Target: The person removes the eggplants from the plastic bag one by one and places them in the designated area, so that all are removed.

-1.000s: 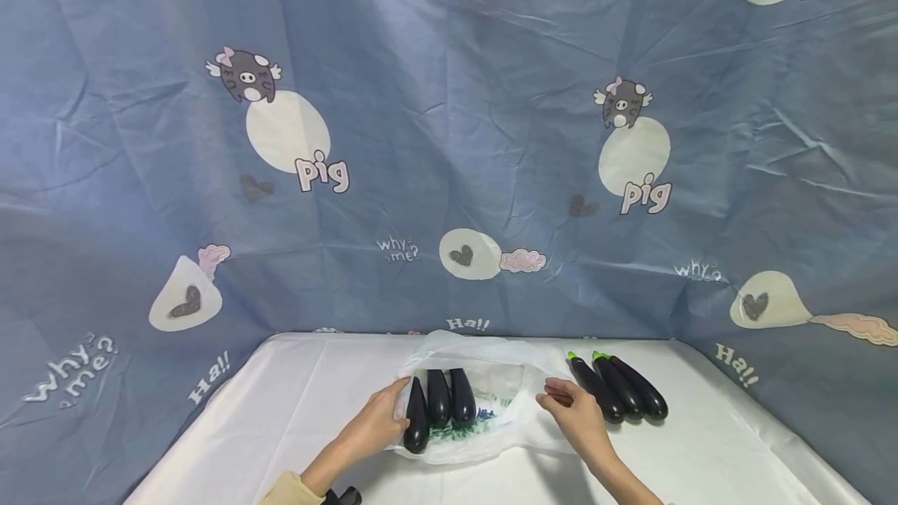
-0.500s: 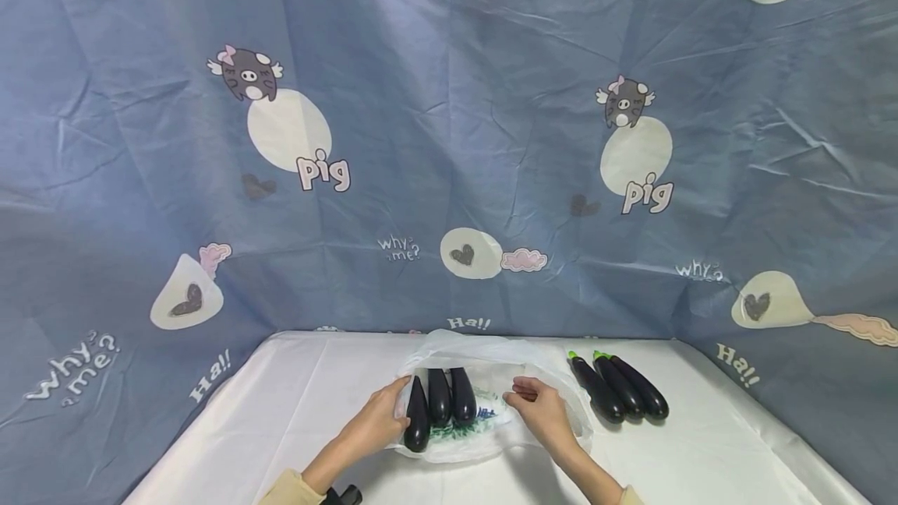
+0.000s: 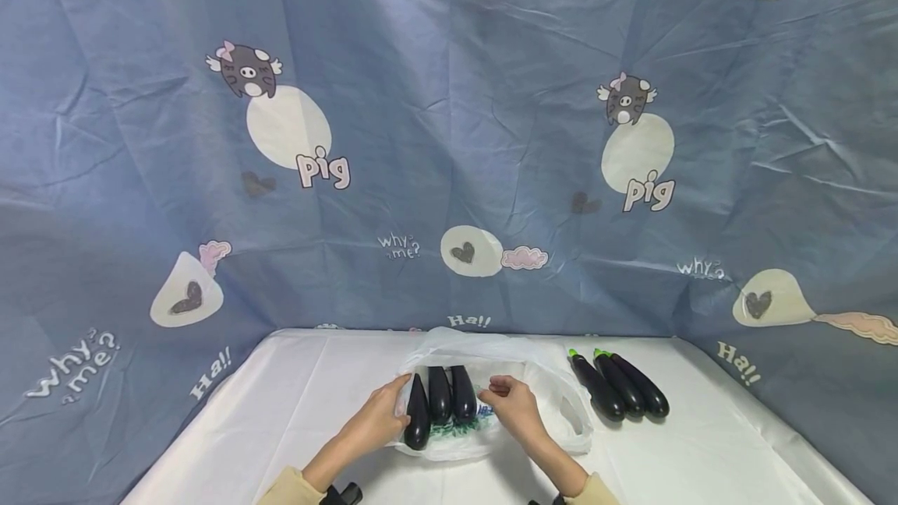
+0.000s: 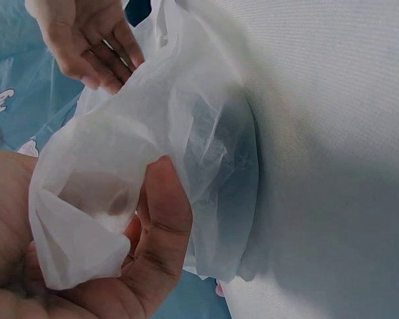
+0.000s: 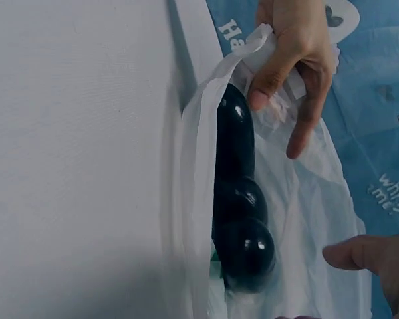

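Observation:
A white plastic bag lies with its mouth toward me. Inside its left part are three dark eggplants side by side; their rounded ends also show as dark eggplants in the right wrist view. At the bag's left edge my left hand grips the plastic, with fingers curled round a fold of the bag in the left wrist view. My right hand is in the bag's mouth, just right of the eggplants, holding nothing. Its fingers are loosely bent, with the thumb apart from the eggplants.
Three more eggplants with green stem ends lie together on the white table, right of the bag. Behind the table hangs a blue cloth printed with cartoon pigs.
My right hand has moved left, from the bag's right edge to the inside of its mouth near the eggplants. The bag's right side has spread outward. My left hand stays put.

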### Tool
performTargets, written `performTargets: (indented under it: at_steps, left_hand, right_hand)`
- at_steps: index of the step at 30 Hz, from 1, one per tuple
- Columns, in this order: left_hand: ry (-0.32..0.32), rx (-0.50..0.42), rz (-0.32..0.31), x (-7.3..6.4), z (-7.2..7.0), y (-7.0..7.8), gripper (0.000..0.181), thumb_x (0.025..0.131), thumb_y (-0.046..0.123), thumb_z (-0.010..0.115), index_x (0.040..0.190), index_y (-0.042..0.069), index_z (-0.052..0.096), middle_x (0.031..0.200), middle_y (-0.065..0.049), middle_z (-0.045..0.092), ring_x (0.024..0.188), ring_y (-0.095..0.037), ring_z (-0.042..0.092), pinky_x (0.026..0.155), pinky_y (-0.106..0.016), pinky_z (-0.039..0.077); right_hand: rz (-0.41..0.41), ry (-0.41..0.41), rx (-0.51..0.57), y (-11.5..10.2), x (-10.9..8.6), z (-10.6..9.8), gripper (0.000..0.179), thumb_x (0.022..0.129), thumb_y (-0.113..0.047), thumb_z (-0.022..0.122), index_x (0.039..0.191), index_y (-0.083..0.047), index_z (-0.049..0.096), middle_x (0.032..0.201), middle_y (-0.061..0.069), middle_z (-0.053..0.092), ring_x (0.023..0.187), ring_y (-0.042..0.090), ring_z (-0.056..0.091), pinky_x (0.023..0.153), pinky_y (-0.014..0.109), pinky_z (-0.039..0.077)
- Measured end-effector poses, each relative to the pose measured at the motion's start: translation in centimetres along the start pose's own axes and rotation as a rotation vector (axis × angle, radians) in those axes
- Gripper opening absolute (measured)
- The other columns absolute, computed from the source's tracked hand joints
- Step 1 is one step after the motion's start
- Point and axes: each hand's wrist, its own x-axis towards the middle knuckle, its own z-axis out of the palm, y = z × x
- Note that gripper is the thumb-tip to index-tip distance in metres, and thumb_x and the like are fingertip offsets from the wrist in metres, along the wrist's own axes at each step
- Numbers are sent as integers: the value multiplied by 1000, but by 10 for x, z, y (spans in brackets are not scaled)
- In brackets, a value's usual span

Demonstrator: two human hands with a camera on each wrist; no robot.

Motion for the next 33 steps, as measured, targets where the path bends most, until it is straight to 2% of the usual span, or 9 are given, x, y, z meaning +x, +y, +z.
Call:
performTargets:
  at_steps: [4,11,19,23,33]
  left_hand:
    - [-3,7,-8,1,-1,-1,70,72,-3,68,136,-13,43,136,-37,47,126,-53,45,102,-64,38]
    - [-6,4,-1,0,1,0,70,72,-4,68,136,-14,42,135,-38,46,126,-54,45,101,-64,39]
    - [-4,7,1,0,1,1,70,71,-4,69,135,-14,43,135,-38,47,126,-54,45,102,-63,39]
    - [-9,5,0,1,1,0,70,71,-4,69,136,-14,43,135,-38,47,126,-54,45,102,-63,39]
    - [-6,-3,-8,-1,0,1,70,71,-4,68,135,-14,43,135,-38,46,126,-54,44,103,-64,38]
  right_hand:
    - [15,-28,4,1,3,8,51,81,-26,73,116,9,62,105,18,69,97,31,66,81,40,57]
    - [4,-5,-6,2,5,21,49,80,-24,74,112,11,63,101,21,69,95,32,67,80,42,57]
    - [-8,-2,-25,3,7,34,48,78,-23,75,110,12,64,96,19,69,88,28,67,74,38,58]
    - [-12,2,-40,2,7,36,48,77,-22,75,109,12,64,94,18,69,86,25,67,72,36,58]
    - [20,-14,-19,2,4,30,42,78,-18,73,109,10,65,98,19,70,92,30,67,76,40,58]
